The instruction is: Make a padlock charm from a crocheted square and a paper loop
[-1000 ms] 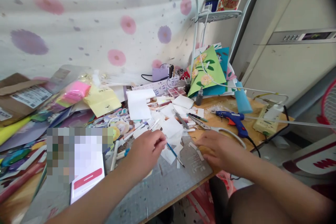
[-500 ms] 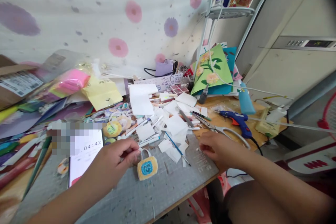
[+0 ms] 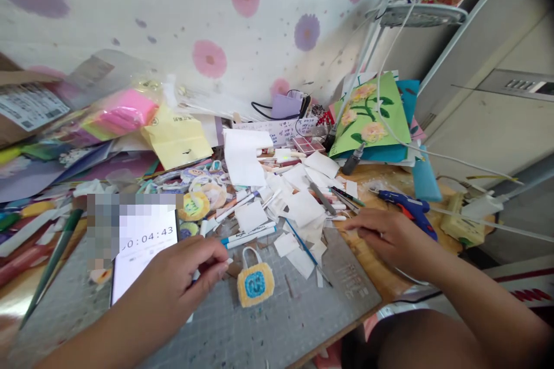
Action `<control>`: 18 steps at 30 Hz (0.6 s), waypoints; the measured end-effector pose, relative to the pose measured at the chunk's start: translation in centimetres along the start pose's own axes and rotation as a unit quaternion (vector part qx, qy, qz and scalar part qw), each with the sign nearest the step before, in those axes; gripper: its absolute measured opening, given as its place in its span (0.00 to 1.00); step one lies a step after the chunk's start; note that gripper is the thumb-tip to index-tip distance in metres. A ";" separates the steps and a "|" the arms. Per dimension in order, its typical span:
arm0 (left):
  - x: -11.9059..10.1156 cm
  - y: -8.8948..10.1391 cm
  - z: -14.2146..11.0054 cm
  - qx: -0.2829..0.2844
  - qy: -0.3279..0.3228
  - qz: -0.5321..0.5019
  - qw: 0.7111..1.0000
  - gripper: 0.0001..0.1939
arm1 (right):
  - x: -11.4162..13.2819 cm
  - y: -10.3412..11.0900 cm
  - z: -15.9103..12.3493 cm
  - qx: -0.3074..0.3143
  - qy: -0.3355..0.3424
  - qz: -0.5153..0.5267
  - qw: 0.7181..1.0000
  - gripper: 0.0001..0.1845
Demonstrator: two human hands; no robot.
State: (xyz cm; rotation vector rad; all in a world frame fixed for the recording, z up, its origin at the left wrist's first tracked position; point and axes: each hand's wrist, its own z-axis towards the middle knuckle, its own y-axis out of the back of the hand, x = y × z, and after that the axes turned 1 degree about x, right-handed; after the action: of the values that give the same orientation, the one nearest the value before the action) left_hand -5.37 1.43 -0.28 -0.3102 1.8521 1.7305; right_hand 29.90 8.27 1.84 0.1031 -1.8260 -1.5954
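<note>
My left hand (image 3: 190,271) is closed in a pinch just left of a small yellow handbag-shaped craft piece (image 3: 255,285) with a blue textured centre and a white loop handle. Whatever its fingertips hold, if anything, I cannot make out. The piece lies flat on the grey cutting mat (image 3: 216,328). On the right, my right hand (image 3: 392,239) hovers at the wooden table's edge, fingers loosely apart, index stretched left. It covers most of the scissors, whose handle rim (image 3: 411,278) shows below it. A phone (image 3: 145,242) showing a running timer lies by my left forearm.
White paper scraps (image 3: 305,207), a blue thin brush (image 3: 303,245) and several markers (image 3: 249,235) clutter the mat's back. A blue glue gun (image 3: 402,202) lies behind my right hand. Green flower card (image 3: 367,106) leans at the back. Round yellow craft pieces (image 3: 194,206) sit beside the phone.
My right hand has lifted off the mat's right edge and moved back over the scissors, its fingers loosening. The left hand stays pinched by the yellow piece. The view has shifted slightly.
</note>
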 end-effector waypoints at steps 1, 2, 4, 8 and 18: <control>0.0 0.1 -0.1 0.004 -0.002 0.005 1.000 0.13 | 0.2 0.4 0.2 0.002 0.002 0.019 1.000 0.16; 0.0 0.2 -0.1 0.012 -0.006 0.011 1.000 0.14 | 0.3 0.6 0.3 0.000 -0.002 0.038 0.999 0.16; 0.1 0.5 -0.1 0.043 -0.012 0.027 0.999 0.13 | 0.3 0.9 0.8 -0.008 -0.022 0.054 0.998 0.15; 0.1 0.7 -0.2 0.113 -0.024 0.064 0.991 0.12 | 0.0 0.6 1.6 -0.047 -0.037 0.049 0.997 0.11; -1.4 0.7 -0.5 0.115 -0.071 0.161 0.978 0.11 | 1.3 -1.6 1.5 0.027 -0.082 0.188 0.978 0.11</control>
State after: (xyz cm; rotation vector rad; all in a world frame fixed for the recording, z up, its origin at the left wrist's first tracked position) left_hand -4.75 0.76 1.03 0.2109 2.0550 1.6653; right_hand 27.52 8.53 0.98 -0.3405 -1.8799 -1.3180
